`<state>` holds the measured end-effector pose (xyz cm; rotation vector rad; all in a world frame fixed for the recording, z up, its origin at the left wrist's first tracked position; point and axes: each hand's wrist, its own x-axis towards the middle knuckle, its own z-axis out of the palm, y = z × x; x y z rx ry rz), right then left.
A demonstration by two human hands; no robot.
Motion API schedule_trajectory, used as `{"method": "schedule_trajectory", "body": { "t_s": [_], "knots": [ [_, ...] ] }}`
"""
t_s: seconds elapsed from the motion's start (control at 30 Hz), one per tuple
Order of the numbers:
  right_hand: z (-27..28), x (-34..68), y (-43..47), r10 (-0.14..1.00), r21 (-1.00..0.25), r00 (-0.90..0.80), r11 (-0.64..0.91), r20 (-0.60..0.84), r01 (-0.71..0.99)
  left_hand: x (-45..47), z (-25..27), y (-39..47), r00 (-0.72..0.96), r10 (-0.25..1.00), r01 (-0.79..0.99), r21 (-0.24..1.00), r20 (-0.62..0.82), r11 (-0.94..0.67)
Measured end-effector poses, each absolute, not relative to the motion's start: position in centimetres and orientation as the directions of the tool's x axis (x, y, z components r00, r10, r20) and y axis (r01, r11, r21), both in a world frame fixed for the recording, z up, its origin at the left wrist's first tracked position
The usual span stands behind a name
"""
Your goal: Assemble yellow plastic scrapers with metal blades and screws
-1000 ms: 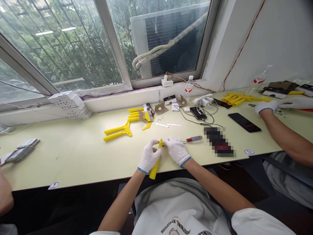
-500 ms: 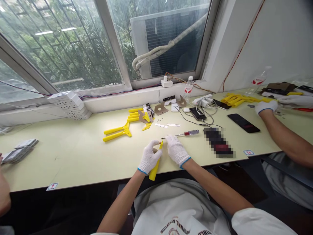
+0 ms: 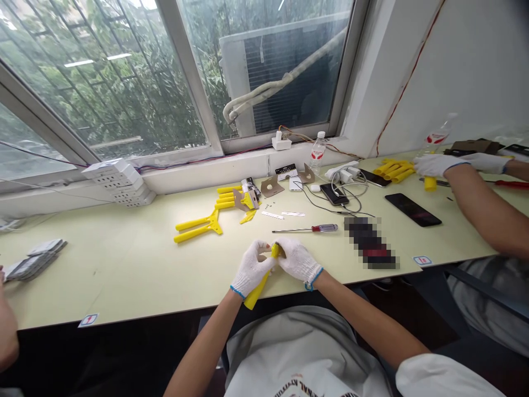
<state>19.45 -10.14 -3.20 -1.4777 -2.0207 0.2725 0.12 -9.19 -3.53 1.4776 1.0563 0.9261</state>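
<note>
While the lower part of a yellow plastic tool with a long round handle (image 3: 257, 292) is gripped by the fingers of the white-gloved left hand (image 3: 253, 267), its upper end is held by the narrowly closed fingers of the white-gloved right hand (image 3: 296, 259). Whether a small part is also pinched there cannot be told. The tool is held tilted by the middle of the near edge of the pale yellow desk (image 3: 136, 264).

A screwdriver with a clear and red handle (image 3: 324, 228) is laid flat just beyond the right hand, touched by neither hand. Nearer the far edge, two thin white strips (image 3: 292, 214) and some tiny dark pieces (image 3: 268, 206) are scattered. Toward the left edge from these, two flat-headed yellow tools (image 3: 215, 221) are laid side by side.

The held tool is judged to be unfinished, since its upper end is being handled; the loose pieces are apparently left unused. Whether the two laid-down tools are complete cannot be told.
</note>
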Motion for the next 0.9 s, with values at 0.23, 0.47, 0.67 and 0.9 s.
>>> {"method": "schedule_trajectory", "body": {
  "t_s": [0.23, 0.47, 0.67, 0.9],
  "knots": [
    [-3.2, 19.5, -9.8, 0.91, -0.547, -0.202, 0.383, 0.361, 0.744, -1.5, -3.7, -5.9, 0.142, 0.977, 0.409, 0.889, 0.16, -0.205],
    [-3.4, 19.5, -9.4, 0.915, -0.582, -0.18, 0.373, 0.362, 0.722, -0.5, -1.1, 5.2, 0.199, 0.897, 0.676, 0.608, 0.395, -0.417],
    [-3.4, 19.7, -9.3, 0.92, -0.537, -0.184, 0.355, 0.346, 0.766, 5.0, 1.2, 14.4, 0.159, 0.904, 0.828, 0.445, 0.396, -0.341],
    [-3.7, 19.6, -9.6, 0.934, -0.461, -0.121, 0.275, 0.335, 0.844, 7.3, 1.3, 19.5, 0.131, 0.925, 0.816, 0.491, 0.357, -0.305]
  ]
}}
